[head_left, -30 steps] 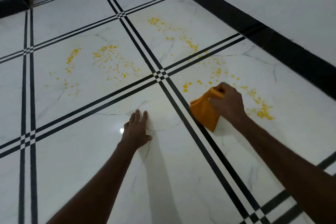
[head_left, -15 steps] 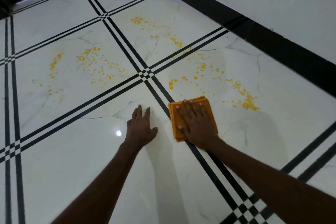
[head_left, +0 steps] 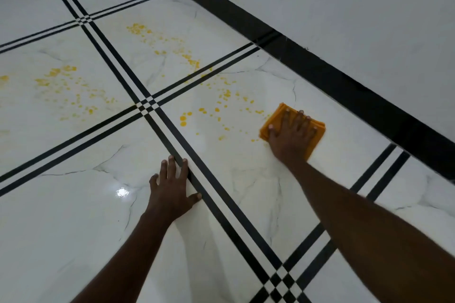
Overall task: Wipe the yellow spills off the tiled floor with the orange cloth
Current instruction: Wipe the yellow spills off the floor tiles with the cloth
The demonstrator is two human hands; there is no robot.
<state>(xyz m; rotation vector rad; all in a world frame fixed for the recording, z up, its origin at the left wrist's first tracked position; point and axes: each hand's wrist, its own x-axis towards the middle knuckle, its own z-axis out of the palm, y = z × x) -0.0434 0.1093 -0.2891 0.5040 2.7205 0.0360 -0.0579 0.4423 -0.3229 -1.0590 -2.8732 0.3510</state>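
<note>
The folded orange cloth lies flat on a white floor tile at the right. My right hand presses down on it with fingers spread straight. Yellow spills dot the same tile just left of the cloth. More yellow spills cover the tile beyond, and another patch of yellow spills lies on the tile at the left. My left hand rests flat on the floor beside a black tile stripe, fingers straight, holding nothing.
A white wall with a black skirting band runs diagonally along the right. Double black stripes cross the glossy floor in a grid. A light glare shines left of my left hand.
My right hand has slid the cloth to the right, over where the yellow blotch near the wall was. The view has shifted right. My left hand stays planted on the floor.
</note>
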